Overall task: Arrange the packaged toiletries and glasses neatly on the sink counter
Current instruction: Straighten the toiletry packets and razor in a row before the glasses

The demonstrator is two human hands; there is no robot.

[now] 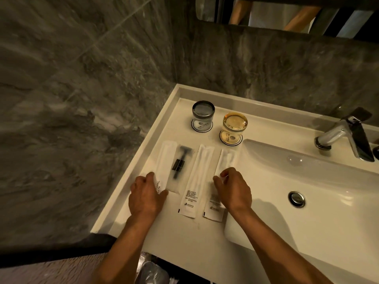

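Several long white packets lie side by side on the white sink counter (pixel 155 226). The leftmost toothbrush packet (pixel 166 158) lies under my left hand (pixel 146 196), whose fingers rest flat on its near end. Beside it is a clear razor packet (pixel 180 165), then a long white packet (pixel 195 179). The rightmost white packet (pixel 225 160) has my right hand (pixel 233 189) on its middle, fingertips pinching its edge. Behind them a grey glass (pixel 203 114) and an amber glass (pixel 234 125) stand upside down on round paper coasters.
The basin (pixel 303 181) with its drain (pixel 296 199) fills the right side, and a chrome tap (pixel 346 134) stands at the back right. Grey marble walls close the left and back. A mirror (pixel 287 13) hangs above. A bin (pixel 151 271) shows under the counter.
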